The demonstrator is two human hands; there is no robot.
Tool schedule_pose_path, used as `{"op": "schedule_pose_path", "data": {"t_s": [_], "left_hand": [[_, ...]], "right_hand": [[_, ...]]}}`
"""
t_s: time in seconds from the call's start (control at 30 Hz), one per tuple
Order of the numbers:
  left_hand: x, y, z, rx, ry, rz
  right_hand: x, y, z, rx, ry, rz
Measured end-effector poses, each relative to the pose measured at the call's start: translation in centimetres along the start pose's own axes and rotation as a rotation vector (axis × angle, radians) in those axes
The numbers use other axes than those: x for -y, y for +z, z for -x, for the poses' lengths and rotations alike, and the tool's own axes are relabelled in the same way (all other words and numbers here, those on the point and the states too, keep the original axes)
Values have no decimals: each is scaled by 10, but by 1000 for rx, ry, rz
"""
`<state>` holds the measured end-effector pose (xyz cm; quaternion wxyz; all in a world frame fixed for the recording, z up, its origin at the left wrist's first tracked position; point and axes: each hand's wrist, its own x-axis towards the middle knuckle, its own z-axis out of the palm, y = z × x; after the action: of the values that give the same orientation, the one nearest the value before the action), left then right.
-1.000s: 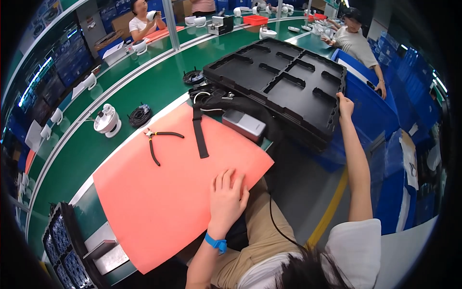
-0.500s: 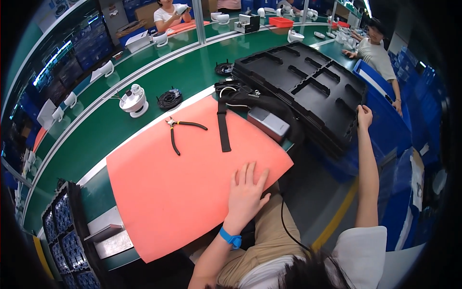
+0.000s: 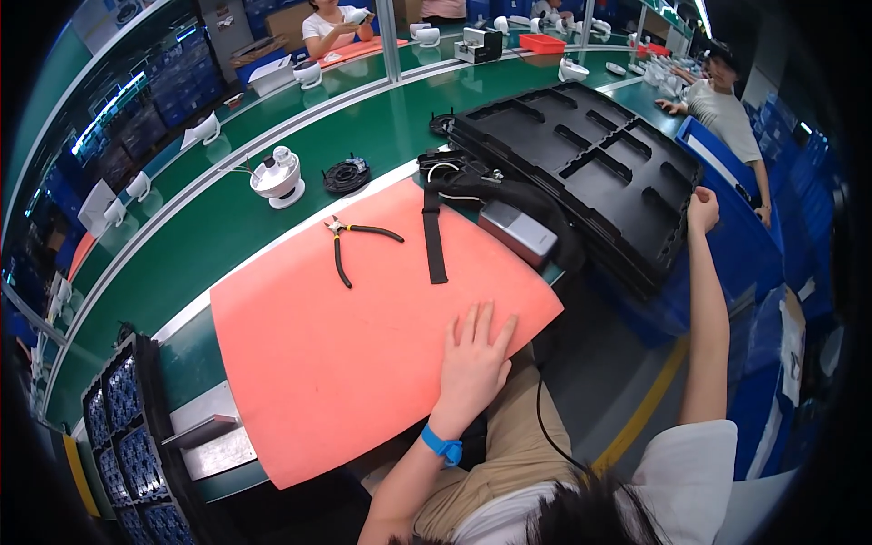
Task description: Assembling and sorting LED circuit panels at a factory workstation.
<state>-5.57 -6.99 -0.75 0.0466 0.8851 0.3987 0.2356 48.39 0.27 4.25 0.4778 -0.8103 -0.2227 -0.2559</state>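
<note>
My left hand [image 3: 474,359] lies flat with fingers spread on the pink mat [image 3: 318,381], near its right corner. My right hand [image 3: 702,211] reaches far out, its fingers closed at the right edge of a large black plastic tray [image 3: 581,154]. Part of the grip is hidden by the hand. The tray is moulded with slotted compartments, and none of them shows anything inside. Cutters with black handles [image 3: 345,250] rest on the mat, jaws apart. Beside them a black strap [image 3: 432,236] hangs over the mat, near a grey box-shaped device [image 3: 518,232].
A white camera-like unit [image 3: 276,179] and a coiled black cable [image 3: 346,174] stand on the green conveyor [image 3: 218,236]. A tray of blue circuit boards [image 3: 136,454] sits at lower left. Blue bins [image 3: 727,159] and a co-worker [image 3: 722,109] are at the right. Another person sits across the line.
The whole view has shifted slightly, with the scene moving a little to the right. Both hands keep nearly the same places on the mat and at the tray edge.
</note>
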Motion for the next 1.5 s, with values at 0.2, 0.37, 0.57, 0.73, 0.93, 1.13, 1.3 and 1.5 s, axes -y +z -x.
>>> {"op": "schedule_pose_path", "data": {"t_s": [0.2, 0.37, 0.57, 0.73, 0.93, 1.13, 1.3, 1.5], "left_hand": [[-2, 2, 1, 19, -3, 27], [5, 9, 8, 21, -25, 39], [0, 6, 5, -1, -12, 38], [3, 4, 6, -1, 0, 47], [12, -22, 21, -76, 26, 223], [57, -109, 18, 329, -101, -93], [147, -79, 9, 22, -330, -244], [173, -56, 14, -171, -338, -293]], "right_hand": [[67, -49, 66, 273, -664, -102], [156, -126, 171, 777, -918, -71], [144, -122, 175, 677, -799, -11], [150, -117, 183, 643, -773, 22], [225, -115, 237, 668, -895, -418], [315, -55, 306, 1107, -1193, -476], [361, -13, 418, 1169, -1279, -88], [367, -10, 420, 1357, -1355, -273]]}}
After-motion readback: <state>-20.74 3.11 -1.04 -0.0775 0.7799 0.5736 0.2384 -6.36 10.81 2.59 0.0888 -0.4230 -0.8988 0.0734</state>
